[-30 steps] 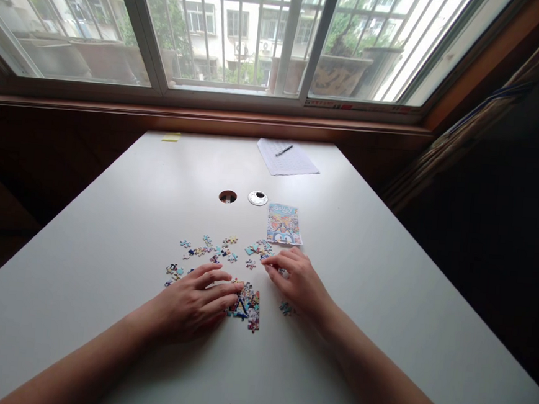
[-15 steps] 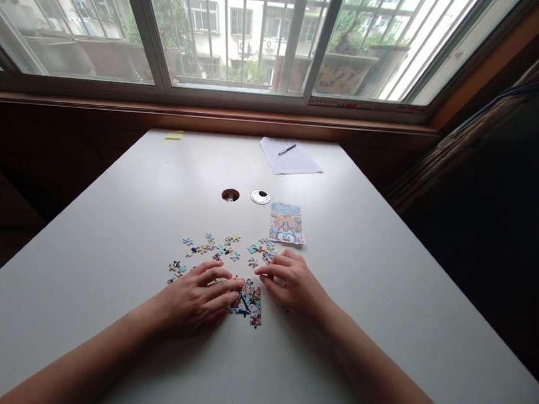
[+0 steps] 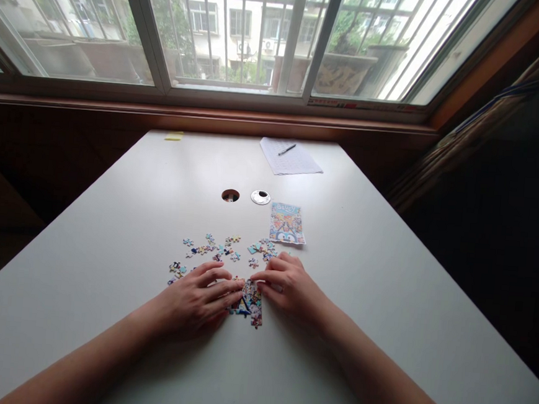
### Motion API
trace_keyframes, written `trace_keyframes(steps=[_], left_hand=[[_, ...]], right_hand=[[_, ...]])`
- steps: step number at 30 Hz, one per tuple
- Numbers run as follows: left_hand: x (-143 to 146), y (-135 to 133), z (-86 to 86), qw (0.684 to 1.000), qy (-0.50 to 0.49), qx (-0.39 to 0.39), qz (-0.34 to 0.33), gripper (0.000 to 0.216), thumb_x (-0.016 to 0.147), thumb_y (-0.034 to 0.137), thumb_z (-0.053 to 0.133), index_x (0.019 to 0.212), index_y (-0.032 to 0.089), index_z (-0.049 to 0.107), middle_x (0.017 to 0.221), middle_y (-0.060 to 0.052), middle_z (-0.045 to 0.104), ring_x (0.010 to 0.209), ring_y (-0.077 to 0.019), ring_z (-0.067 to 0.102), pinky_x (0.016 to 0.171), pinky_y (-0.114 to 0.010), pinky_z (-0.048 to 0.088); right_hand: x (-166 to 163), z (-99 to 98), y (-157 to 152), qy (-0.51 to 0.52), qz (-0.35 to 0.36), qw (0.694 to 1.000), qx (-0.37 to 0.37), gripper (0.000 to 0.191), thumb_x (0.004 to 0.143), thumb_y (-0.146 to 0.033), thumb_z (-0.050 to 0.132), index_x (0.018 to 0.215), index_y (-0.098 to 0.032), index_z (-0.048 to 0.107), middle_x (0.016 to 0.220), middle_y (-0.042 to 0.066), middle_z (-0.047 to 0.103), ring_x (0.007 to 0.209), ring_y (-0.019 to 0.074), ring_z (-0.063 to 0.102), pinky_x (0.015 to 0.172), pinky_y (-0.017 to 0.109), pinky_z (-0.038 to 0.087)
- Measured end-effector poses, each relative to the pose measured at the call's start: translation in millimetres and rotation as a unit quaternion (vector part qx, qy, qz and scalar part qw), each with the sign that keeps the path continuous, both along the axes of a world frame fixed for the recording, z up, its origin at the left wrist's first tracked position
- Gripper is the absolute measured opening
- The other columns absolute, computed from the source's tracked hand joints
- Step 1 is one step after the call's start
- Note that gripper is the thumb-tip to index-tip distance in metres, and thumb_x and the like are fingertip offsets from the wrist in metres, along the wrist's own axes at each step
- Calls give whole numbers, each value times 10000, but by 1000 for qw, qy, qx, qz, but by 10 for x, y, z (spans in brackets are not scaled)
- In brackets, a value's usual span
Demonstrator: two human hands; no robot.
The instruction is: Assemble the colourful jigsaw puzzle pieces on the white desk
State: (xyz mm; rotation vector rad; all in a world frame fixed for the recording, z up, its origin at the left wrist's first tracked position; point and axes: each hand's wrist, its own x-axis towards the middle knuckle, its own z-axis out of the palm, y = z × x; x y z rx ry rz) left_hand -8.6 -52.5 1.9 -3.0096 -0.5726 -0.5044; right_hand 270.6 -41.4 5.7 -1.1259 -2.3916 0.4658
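A small, partly joined jigsaw puzzle lies on the white table, its lower edge uneven. My left hand rests over its left side, fingers stretched and a little apart, hiding part of it. At the upper right corner, the thumb and forefinger of my right hand pinch a puzzle piece, mostly covered by the fingertips. Loose puzzle pieces are scattered beyond both hands. Another cluster of pieces sits just past my right fingers, and a few more pieces are left of my left hand.
A picture card with the puzzle's design lies beyond my right hand. Farther back are a round cable hole, its metal cover, paper sheets with a pen, and a yellow sticky note. A barred window stands behind.
My right hand has shifted slightly left, bringing its fingertips onto the joined puzzle's upper right corner. My left hand has stayed nearly still over the puzzle.
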Motion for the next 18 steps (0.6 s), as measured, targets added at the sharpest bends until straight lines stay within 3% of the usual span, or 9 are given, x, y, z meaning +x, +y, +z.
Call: trace_keyframes(steps=[18], left_hand=[[12, -15, -11, 1000, -25, -9, 0, 495, 950, 186, 604, 1435, 178, 505, 1285, -88, 660, 1178, -237, 571, 1170, -502, 400]], right_hand=[[-34, -23, -38, 9, 3, 1000, -9, 185, 930, -229, 668, 1067, -290, 777, 820, 39, 661, 861, 213, 530, 806, 363, 380]])
